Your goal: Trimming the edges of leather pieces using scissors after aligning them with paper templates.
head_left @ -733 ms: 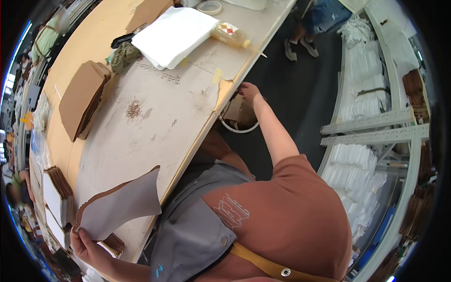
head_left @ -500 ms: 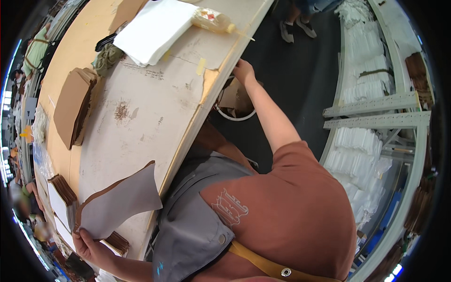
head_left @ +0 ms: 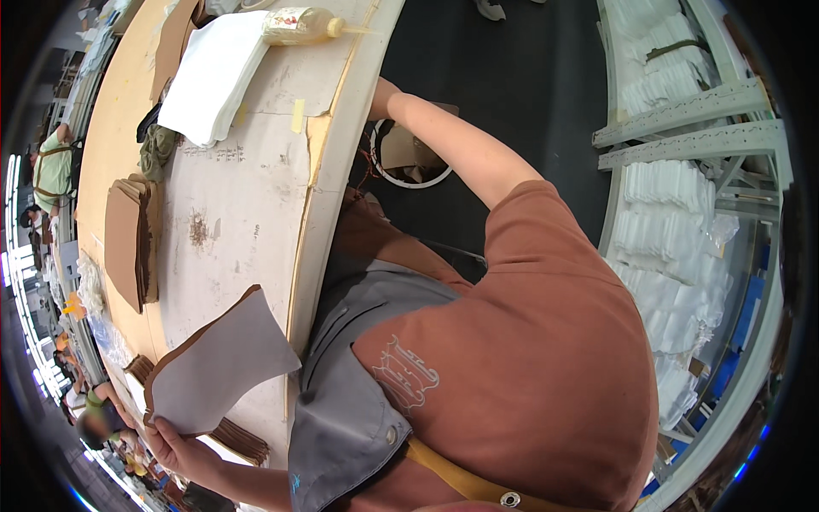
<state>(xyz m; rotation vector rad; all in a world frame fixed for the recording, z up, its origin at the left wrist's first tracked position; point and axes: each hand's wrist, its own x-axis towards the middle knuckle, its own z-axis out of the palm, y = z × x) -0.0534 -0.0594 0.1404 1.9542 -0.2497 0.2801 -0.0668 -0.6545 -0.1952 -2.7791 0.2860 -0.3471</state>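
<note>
My left hand (head_left: 177, 445) pinches one corner of a thin, flexible sheet (head_left: 223, 363), pale grey on its face with a brown edge, possibly leather. The sheet is held up, curving above the near end of the table. Below it, several brown-edged pieces (head_left: 235, 439) lie in a stack. My right arm stretches away past the table's front edge, and my right hand (head_left: 384, 96) is mostly hidden there; its fingers do not show. Close below that hand stands a round white-rimmed bin (head_left: 432, 180) with brown scraps in it.
On the worktable (head_left: 264, 183) are a stack of brown pieces (head_left: 128, 243), a white paper stack (head_left: 209, 81), a nozzle bottle (head_left: 299, 27) and a dark green cloth (head_left: 158, 152). At right, a metal rack (head_left: 682, 115) holds white bundles. Other people work at far left.
My view has shifted, so the table appears further left. My right hand has slipped further behind the table's edge, hiding its fingers. My left hand still holds the sheet.
</note>
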